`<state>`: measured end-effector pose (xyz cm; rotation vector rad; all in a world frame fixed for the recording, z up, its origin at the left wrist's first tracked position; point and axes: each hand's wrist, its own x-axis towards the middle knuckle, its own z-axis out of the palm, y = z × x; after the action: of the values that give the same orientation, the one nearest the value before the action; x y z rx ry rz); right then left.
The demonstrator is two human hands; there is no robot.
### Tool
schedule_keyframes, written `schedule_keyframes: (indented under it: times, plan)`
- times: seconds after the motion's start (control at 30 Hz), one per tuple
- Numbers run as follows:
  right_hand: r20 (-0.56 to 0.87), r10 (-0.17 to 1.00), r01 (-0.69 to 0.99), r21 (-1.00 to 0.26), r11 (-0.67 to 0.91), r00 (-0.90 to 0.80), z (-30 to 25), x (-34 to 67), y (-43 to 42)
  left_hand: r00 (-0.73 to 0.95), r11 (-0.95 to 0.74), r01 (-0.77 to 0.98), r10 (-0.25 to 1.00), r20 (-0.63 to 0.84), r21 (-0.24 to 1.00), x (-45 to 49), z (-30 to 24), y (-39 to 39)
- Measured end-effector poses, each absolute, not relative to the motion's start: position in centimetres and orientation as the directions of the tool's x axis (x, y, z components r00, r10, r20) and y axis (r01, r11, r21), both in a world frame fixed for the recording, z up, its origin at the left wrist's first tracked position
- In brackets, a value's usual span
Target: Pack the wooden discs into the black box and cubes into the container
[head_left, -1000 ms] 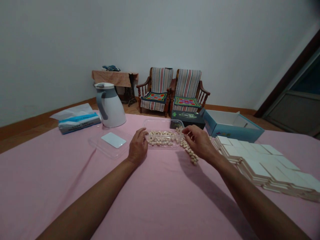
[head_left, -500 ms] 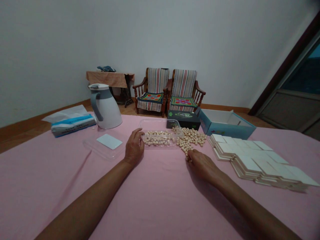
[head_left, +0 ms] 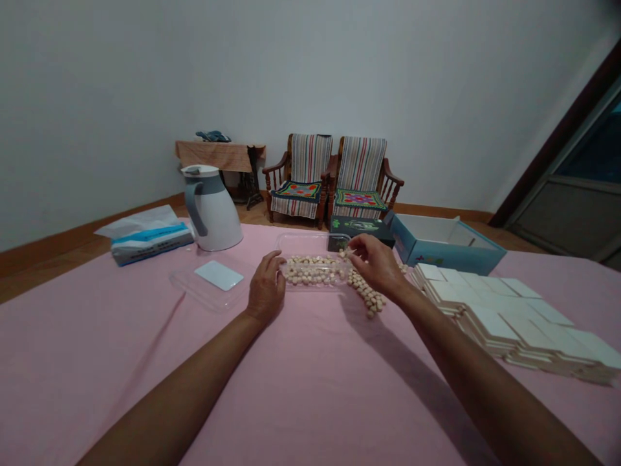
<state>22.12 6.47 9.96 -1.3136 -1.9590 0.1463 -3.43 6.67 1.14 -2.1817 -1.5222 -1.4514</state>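
Observation:
A clear plastic tray [head_left: 310, 243] lies on the pink tablecloth [head_left: 310, 388] and holds several small pale wooden beads [head_left: 310, 270]. My left hand [head_left: 266, 289] rests against the tray's left end, fingers curled on its rim. My right hand [head_left: 376, 265] hovers over the tray's right end with the fingertips pinched together on beads. More loose beads [head_left: 369, 298] lie on the cloth under and beside that hand.
A white and grey jug [head_left: 211, 207], a tissue pack [head_left: 148, 236] and a clear lid with a white card [head_left: 218, 275] are at the left. A dark box [head_left: 361, 228], an open blue box [head_left: 444, 243] and rows of white tiles [head_left: 504, 310] are at the right.
My right hand lifted from the near end of the loose bead pile and moved up to the tray's right end with beads. My left hand stayed on the tray.

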Motion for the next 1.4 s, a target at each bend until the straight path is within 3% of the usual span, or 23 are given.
schedule_keyframes:
  times: [0.1, 0.27, 0.43, 0.5, 0.6, 0.87, 1.03, 1.13, 1.27, 1.4]
  plan:
    - [0.434, 0.868, 0.796, -0.424, 0.433, -0.242, 9.2, 23.0, 5.5, 0.04, -0.491, 0.774, 0.668, 0.743, 0.399, -3.4, 1.1, 6.7]
    - [0.046, 0.913, 0.869, -0.291, 0.401, -0.406, 6.6, 24.9, 2.7, 0.037, -0.489, 0.777, 0.666, 0.745, 0.398, -3.3, 0.9, 6.9]
    - [-0.05, 0.907, 0.902, -0.136, 0.409, -0.419, 4.5, 25.0, 0.9, 0.042, -0.489, 0.781, 0.662, 0.748, 0.389, -3.3, 0.9, 6.9]
    - [-0.043, 0.915, 0.911, -0.125, 0.393, -0.401, 4.3, 24.9, 0.8, 0.041, -0.485, 0.783, 0.666, 0.745, 0.39, -3.3, 0.9, 6.9]
    - [0.012, 0.91, 0.889, -0.208, 0.407, -0.414, 4.9, 24.9, 1.5, 0.037, -0.485, 0.781, 0.665, 0.746, 0.394, -3.3, 0.9, 6.9]
    - [0.511, 0.812, 0.72, -0.446, 0.532, -0.283, 8.9, 22.1, 5.3, 0.042, -0.49, 0.779, 0.662, 0.748, 0.39, -3.3, 1.1, 6.8]
    - [0.544, 0.808, 0.711, -0.475, 0.519, -0.226, 9.0, 22.2, 5.2, 0.045, -0.49, 0.779, 0.667, 0.743, 0.392, -3.3, 1.2, 6.6]
    - [0.408, 0.877, 0.82, -0.391, 0.419, -0.254, 7.9, 24.3, 4.6, 0.041, -0.483, 0.781, 0.673, 0.739, 0.396, -3.2, 1.2, 6.6]
    - [0.065, 0.964, 0.93, -0.252, 0.267, -0.259, 5.7, 26.8, 3.9, 0.045, -0.48, 0.788, 0.669, 0.742, 0.385, -3.2, 1.3, 6.6]
    - [-0.02, 0.964, 0.946, -0.196, 0.258, -0.267, 3.8, 27.4, 3.2, 0.041, -0.478, 0.789, 0.668, 0.743, 0.386, -3.3, 1.4, 6.7]
